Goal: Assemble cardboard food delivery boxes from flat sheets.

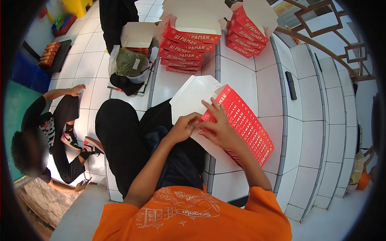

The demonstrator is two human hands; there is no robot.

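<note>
1. Orange shirt [193, 217] nearest the camera; both forearms reach up from it to a red-and-white carton [237, 120] held over the lap, partly above the white tile floor [269, 84].
2. Left hand [183, 127]: fingers curled, pinching the carton's white flap edge.
3. Right hand [219, 128]: fingers spread flat on the red printed panel, pressing near the fold; not closed around it.
4. Carton looks like thin card: light, bends easily, creases if squeezed. Best held at edges and fold lines, not mid-panel.
5. Two stacks [189, 50] of folded cartons sit ahead on the floor, well apart.
6. Another person [52, 132] sits at left, hand on the floor.
</note>
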